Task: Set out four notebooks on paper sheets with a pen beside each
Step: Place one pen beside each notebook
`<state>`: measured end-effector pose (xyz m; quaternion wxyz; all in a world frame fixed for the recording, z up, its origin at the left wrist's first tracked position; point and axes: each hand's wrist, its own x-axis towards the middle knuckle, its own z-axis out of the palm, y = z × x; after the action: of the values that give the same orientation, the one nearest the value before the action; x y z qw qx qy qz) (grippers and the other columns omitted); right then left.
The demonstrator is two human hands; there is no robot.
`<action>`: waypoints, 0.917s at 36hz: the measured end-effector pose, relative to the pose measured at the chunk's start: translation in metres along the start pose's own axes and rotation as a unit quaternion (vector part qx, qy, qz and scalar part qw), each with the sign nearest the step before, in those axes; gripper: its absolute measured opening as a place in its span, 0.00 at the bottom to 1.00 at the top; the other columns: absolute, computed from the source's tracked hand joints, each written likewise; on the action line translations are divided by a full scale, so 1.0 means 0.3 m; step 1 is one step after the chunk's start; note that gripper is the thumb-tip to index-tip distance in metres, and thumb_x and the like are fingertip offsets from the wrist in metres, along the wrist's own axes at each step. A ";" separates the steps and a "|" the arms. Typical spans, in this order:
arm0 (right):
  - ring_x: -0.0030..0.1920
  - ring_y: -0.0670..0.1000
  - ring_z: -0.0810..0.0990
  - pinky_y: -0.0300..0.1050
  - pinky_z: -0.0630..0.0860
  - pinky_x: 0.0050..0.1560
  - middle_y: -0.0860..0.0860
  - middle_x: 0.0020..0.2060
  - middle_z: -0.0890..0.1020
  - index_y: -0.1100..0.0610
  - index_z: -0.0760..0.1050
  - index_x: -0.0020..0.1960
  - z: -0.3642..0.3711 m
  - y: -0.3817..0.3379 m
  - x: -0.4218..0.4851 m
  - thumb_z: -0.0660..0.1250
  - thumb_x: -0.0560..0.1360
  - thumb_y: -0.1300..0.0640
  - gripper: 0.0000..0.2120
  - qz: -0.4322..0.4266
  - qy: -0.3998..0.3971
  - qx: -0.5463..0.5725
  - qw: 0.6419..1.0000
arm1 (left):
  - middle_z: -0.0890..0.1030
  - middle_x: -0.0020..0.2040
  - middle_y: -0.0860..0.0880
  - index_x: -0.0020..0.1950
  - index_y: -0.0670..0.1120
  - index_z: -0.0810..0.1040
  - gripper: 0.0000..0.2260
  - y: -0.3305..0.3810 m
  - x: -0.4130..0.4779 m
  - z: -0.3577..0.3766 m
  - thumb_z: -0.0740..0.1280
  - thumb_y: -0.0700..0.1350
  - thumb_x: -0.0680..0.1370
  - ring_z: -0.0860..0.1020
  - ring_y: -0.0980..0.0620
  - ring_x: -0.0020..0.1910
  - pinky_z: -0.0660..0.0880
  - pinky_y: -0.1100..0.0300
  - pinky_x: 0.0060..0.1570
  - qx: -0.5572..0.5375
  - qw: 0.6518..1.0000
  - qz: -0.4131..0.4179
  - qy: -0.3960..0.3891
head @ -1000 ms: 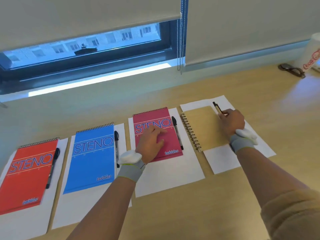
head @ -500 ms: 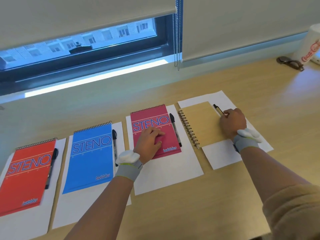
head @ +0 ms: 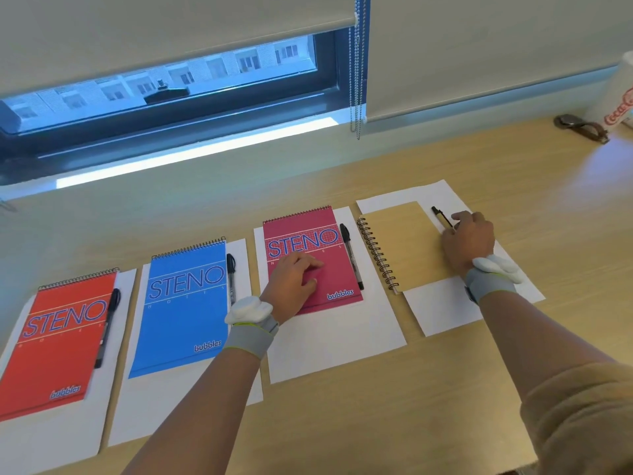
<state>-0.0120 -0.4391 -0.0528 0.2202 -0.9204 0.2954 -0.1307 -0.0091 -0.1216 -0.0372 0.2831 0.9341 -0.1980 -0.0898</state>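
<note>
Nearest to the camera, the front of the table (head: 376,423) is bare wood between and around the two forearms, wide enough for free movement. The front edges of the four sheets lie a little further in.

At the far left, the orange notebook (head: 51,344) lies on its sheet (head: 51,437), with a black pen (head: 107,327) along its right edge, partly on the cover. Next, the blue notebook (head: 185,310) lies on the second sheet (head: 144,413), and its pen (head: 231,279) lies just beside the right edge.

The left hand (head: 294,286) rests on the lower part of the crimson notebook (head: 308,255); the fingers are loosely spread and press flat on the cover, and they close around nothing. This notebook lies on the third sheet (head: 335,344), with a pen (head: 351,260) touching its right edge. A narrow strip of wood separates this sheet from the fourth one.

The brown notebook (head: 404,245), with its spiral on the left, lies on the fourth sheet (head: 442,310), which is turned a little. The right hand (head: 467,240) is at the notebook's right edge, with the fingers curled closed on a thin dark pen (head: 440,216); the tip of the pen points away, over the sheet.

To the right of this sheet the table is open up to a watch (head: 582,126) and a white cup (head: 616,101) in the far corner. Behind the row, a free strip of wood reaches the wall under the window (head: 164,87).
</note>
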 end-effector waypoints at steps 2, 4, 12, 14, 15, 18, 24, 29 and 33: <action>0.59 0.65 0.70 0.56 0.68 0.57 0.63 0.60 0.73 0.62 0.72 0.63 0.000 -0.010 -0.012 0.61 0.74 0.62 0.18 -0.019 0.011 -0.035 0.999 | 0.71 0.64 0.48 0.65 0.47 0.72 0.15 -0.002 -0.001 -0.009 0.64 0.42 0.77 0.67 0.49 0.64 0.62 0.60 0.64 -0.001 1.000 -0.001 0.000; 0.59 0.64 0.70 0.56 0.67 0.56 0.62 0.61 0.73 0.61 0.71 0.64 0.003 -0.032 -0.021 0.61 0.74 0.61 0.18 -0.045 0.009 -0.064 0.997 | 0.71 0.64 0.47 0.64 0.47 0.72 0.15 -0.006 0.000 -0.021 0.64 0.41 0.77 0.68 0.49 0.64 0.64 0.59 0.64 0.007 1.000 -0.001 0.003; 0.62 0.62 0.70 0.55 0.67 0.60 0.59 0.64 0.72 0.60 0.69 0.66 0.005 -0.197 -0.051 0.60 0.75 0.60 0.19 -0.145 -0.063 -0.075 0.985 | 0.72 0.65 0.45 0.65 0.47 0.71 0.17 -0.055 -0.008 -0.134 0.64 0.43 0.76 0.69 0.44 0.65 0.68 0.50 0.65 0.055 0.998 -0.041 0.009; 0.65 0.60 0.69 0.54 0.67 0.62 0.57 0.66 0.71 0.59 0.68 0.67 0.017 -0.231 -0.069 0.60 0.75 0.58 0.20 -0.195 -0.090 -0.072 0.974 | 0.72 0.66 0.44 0.66 0.46 0.70 0.17 -0.067 -0.022 -0.153 0.63 0.44 0.77 0.69 0.44 0.65 0.67 0.49 0.65 0.056 0.997 -0.056 0.007; 0.67 0.59 0.68 0.54 0.66 0.65 0.56 0.68 0.70 0.58 0.67 0.68 0.024 -0.243 -0.078 0.60 0.76 0.57 0.21 -0.212 -0.110 -0.073 0.968 | 0.71 0.66 0.44 0.67 0.45 0.69 0.18 -0.072 -0.031 -0.158 0.63 0.45 0.77 0.68 0.44 0.66 0.67 0.49 0.66 0.055 0.997 -0.059 0.005; 0.74 0.56 0.60 0.53 0.61 0.71 0.54 0.73 0.64 0.57 0.64 0.70 0.057 -0.254 -0.103 0.60 0.77 0.53 0.23 -0.240 -0.158 -0.098 0.953 | 0.70 0.67 0.44 0.68 0.45 0.67 0.19 -0.077 -0.063 -0.155 0.63 0.47 0.77 0.68 0.46 0.66 0.66 0.51 0.66 0.036 0.998 -0.060 -0.006; 0.77 0.59 0.52 0.54 0.56 0.74 0.53 0.77 0.56 0.55 0.57 0.73 0.111 -0.221 -0.138 0.55 0.80 0.49 0.24 -0.239 -0.202 -0.116 0.943 | 0.63 0.73 0.44 0.71 0.44 0.63 0.25 -0.078 -0.102 -0.100 0.64 0.49 0.77 0.63 0.45 0.71 0.60 0.52 0.72 0.043 0.995 -0.061 -0.069; 0.77 0.59 0.50 0.55 0.53 0.74 0.53 0.77 0.53 0.56 0.55 0.75 0.124 -0.214 -0.146 0.53 0.81 0.48 0.25 -0.236 -0.200 -0.106 0.945 | 0.58 0.76 0.47 0.72 0.46 0.62 0.25 -0.078 -0.124 -0.062 0.64 0.49 0.77 0.59 0.47 0.74 0.58 0.53 0.73 0.039 0.994 -0.074 -0.075; 0.77 0.59 0.50 0.55 0.52 0.74 0.53 0.77 0.53 0.56 0.55 0.75 0.123 -0.215 -0.147 0.52 0.81 0.48 0.25 -0.235 -0.196 -0.097 0.947 | 0.58 0.76 0.47 0.72 0.46 0.63 0.25 -0.077 -0.131 -0.048 0.65 0.49 0.77 0.59 0.47 0.74 0.58 0.54 0.72 0.041 0.994 -0.072 -0.067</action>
<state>-0.0017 -0.3535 -0.0586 0.1460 -0.9881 0.0336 0.0334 -0.0332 -0.0804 -0.0362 0.2232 0.9487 -0.1523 -0.1641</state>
